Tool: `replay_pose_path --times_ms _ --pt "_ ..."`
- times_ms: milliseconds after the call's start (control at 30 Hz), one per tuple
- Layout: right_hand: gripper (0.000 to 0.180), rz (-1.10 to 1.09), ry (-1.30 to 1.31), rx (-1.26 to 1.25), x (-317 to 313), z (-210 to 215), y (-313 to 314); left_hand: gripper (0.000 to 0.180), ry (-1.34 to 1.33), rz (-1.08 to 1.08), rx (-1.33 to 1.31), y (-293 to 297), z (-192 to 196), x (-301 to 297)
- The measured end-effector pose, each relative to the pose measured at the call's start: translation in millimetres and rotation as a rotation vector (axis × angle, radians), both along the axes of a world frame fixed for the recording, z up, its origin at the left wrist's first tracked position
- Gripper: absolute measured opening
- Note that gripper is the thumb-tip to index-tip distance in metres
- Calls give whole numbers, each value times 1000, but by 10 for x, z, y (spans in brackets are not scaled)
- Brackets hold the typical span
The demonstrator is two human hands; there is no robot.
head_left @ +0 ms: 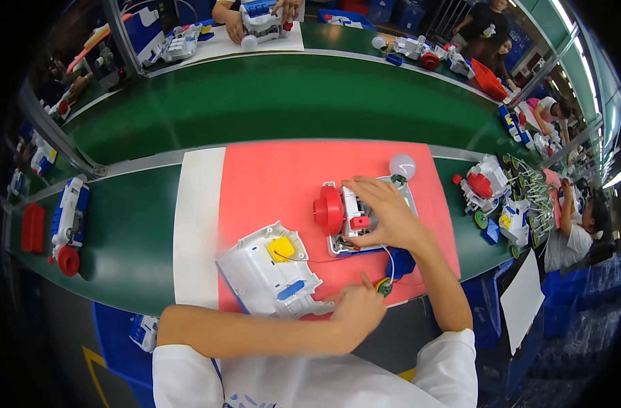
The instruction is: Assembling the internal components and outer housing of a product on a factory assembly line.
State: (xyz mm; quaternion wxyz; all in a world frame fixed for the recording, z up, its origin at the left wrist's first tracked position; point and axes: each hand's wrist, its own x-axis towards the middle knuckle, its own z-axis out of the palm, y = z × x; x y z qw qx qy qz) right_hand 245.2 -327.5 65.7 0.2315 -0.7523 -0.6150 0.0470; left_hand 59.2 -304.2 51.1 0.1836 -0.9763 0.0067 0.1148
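My right hand is closed over a white toy body half, thumb on its near edge and fingers over its far side. A big red wheel sticks out on the body's left, and a small red block sits on it. My left hand reaches across from the left with curled fingers, right beside a small round green part on a white wire. What it pinches, if anything, is hidden. Left of it lies an open white shell with a yellow box and a blue piece inside; a thin wire runs from the box toward the body.
A pale ball lies at the red mat's far right. To the right are toy assemblies and bundled wired discs. A finished-looking toy and red tray stand left. Beyond the green belt, another person handles a toy.
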Motion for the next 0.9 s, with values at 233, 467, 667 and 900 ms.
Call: replay_pose_path --times_ms 233,467,667,900 --pt "96 7 -41 -102 75 -91 -6 50 -482 249 -1036 1429 504 300" --pt "104 -56 31 -14 67 216 -235 79 123 288 -1327 2075 68 721" --pt "88 -126 -71 -48 36 232 -421 73 78 293 -1567 1971 -27 606" --pt "82 -70 -68 -87 -4 71 -276 83 -70 326 -1750 1889 -25 564"
